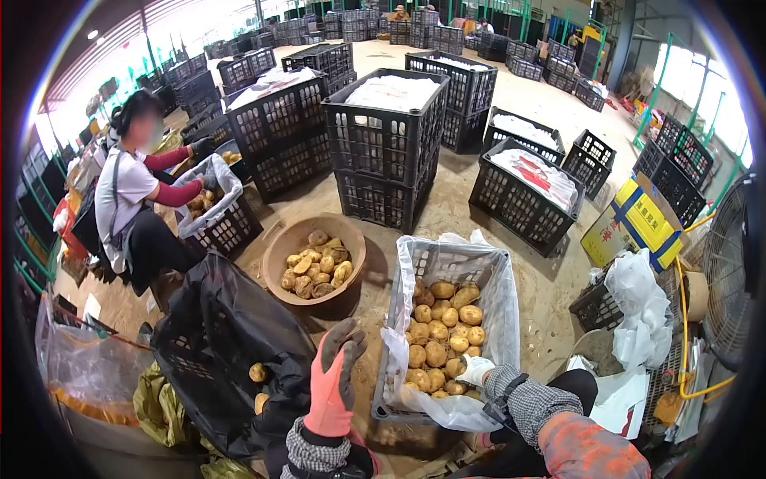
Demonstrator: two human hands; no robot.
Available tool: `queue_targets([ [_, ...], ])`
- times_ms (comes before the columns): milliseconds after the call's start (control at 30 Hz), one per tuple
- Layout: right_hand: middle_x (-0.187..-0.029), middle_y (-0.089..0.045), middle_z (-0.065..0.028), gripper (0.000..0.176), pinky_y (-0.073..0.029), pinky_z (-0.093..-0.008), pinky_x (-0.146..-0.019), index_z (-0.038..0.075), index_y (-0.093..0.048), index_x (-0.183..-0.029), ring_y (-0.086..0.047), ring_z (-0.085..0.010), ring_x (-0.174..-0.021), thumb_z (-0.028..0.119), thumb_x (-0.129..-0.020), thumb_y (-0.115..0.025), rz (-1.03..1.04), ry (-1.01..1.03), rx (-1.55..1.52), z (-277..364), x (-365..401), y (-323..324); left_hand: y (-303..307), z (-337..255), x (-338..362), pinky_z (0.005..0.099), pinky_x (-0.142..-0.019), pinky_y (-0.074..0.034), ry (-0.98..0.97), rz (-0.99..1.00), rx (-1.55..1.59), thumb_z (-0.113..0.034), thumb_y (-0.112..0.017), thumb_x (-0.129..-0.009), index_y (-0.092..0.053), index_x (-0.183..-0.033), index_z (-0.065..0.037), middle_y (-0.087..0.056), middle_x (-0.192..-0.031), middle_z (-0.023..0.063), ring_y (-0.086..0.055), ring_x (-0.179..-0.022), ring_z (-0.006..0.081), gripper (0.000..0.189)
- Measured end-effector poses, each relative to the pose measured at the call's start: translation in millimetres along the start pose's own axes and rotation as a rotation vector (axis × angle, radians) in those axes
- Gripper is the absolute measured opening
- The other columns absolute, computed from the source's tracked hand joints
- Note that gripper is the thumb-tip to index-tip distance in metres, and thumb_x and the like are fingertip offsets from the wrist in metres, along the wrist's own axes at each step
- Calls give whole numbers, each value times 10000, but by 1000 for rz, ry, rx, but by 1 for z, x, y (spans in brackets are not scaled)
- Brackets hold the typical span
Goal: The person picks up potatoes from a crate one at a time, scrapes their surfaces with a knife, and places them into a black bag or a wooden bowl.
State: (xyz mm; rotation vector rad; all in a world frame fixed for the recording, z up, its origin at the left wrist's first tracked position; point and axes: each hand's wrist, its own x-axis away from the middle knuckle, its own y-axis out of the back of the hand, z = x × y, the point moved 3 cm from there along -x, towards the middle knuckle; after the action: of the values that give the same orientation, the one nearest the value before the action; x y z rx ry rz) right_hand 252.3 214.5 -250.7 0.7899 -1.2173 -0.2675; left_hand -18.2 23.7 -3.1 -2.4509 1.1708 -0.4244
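Left hand (333, 375): coral glove with grey fingers, raised between black liner and lined crate; fingers loosely bent upward, nothing seen in them.
Right hand (476, 370): white glove, just inside the crate's right side; fingers down at the potatoes, grip cannot be told.
Potatoes (436, 353): heaped in lined crate (513, 279), left of the right fingers.
Black liner (231, 319): left of left fingers, two loose potatoes on it.
Tub (275, 243): beyond left fingers, more potatoes inside.
Writing: dark characters on yellow carton (638, 215), far right, too small to read; red print on white cover (536, 172).
Edges: crate wall close by right wrist.
Open room: floor strip between tub and crate.
Co-worker (132, 180): far left, arms at another lined crate (231, 227).
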Motion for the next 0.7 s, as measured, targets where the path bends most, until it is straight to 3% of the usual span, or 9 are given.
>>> queue_targets([
  [67,-1325,-526,-211,858,-420,-405,-1009,62,-441,-1353,-550,-362,-1167,612,-721,-630,186,180,142,-6,5,13,-16,18,-6,355,-1022,-420,67,63,63,-181,-550,-963,-443,-1305,35,-513,-1272,128,-516,-1172,233,418],
  [100,-1325,-526,-211,858,-420,-405,-1009,62,-441,-1353,-550,-362,-1167,612,-721,-630,144,274,79,58,-1,11,2,-4,-7,348,-1018,-423,33,97,-26,-159,-546,-964,-449,-1294,41,-514,-1273,122,-528,-1151,220,398],
  [167,-1274,-563,-189,823,-431,-401,-977,84,-424,-1368,-540,-354,-1164,547,-735,-673,179,324,10,60,44,45,-17,17,1,322,-983,-437,117,118,-11,-138,-553,-955,-449,-1305,27,-531,-1249,105,-543,-1111,196,401],
  [233,-1225,-579,-191,693,-449,-393,-954,71,-435,-1348,-555,-359,-1110,471,-820,-638,188,317,-685,59,84,82,-27,43,2,295,-945,-443,187,150,-31,-96,-554,-940,-455,-1313,5,-555,-1211,85,-548,-1073,167,399],
  [300,-1133,-602,-101,453,-551,-304,-685,65,-535,-1243,-597,-169,-987,387,-925,-559,-78,735,-885,54,87,104,-34,74,4,264,-931,-432,217,188,-124,-77,-616,-891,-418,-1371,-28,-532,-1253,71,-521,-1083,131,522],
  [400,-1113,-620,-94,410,-522,-330,-785,63,-566,-1200,-604,-201,-998,387,-952,-525,-306,782,-853,84,173,144,-61,95,27,280,-954,-430,133,272,-307,-90,-659,-861,-328,-1439,-53,-506,-1299,85,-517,-1111,143,667],
  [500,-1100,-629,-144,392,-482,-343,-860,68,-575,-1211,-614,-287,-1003,365,-966,-500,-584,950,-585,98,185,144,-74,110,41,297,-972,-428,359,341,-211,-90,-678,-839,-274,-1469,-64,-509,-1312,99,-511,-1156,156,749],
  [633,-1050,-630,-149,424,-495,-307,-803,23,-571,-1206,-617,-211,-922,363,-962,-504,-370,988,-1134,86,176,154,-70,87,30,303,-991,-415,76,274,-243,-35,-692,-793,-349,-1423,-30,-512,-1323,113,-502,-1185,171,717],
  [700,-989,-624,-139,452,-493,-280,-776,2,-556,-1218,-602,-181,-869,344,-923,-569,-192,828,-1359,78,161,145,-71,80,26,324,-1009,-401,0,260,-301,-3,-698,-759,-394,-1385,-19,-508,-1320,141,-503,-1199,218,697],
])
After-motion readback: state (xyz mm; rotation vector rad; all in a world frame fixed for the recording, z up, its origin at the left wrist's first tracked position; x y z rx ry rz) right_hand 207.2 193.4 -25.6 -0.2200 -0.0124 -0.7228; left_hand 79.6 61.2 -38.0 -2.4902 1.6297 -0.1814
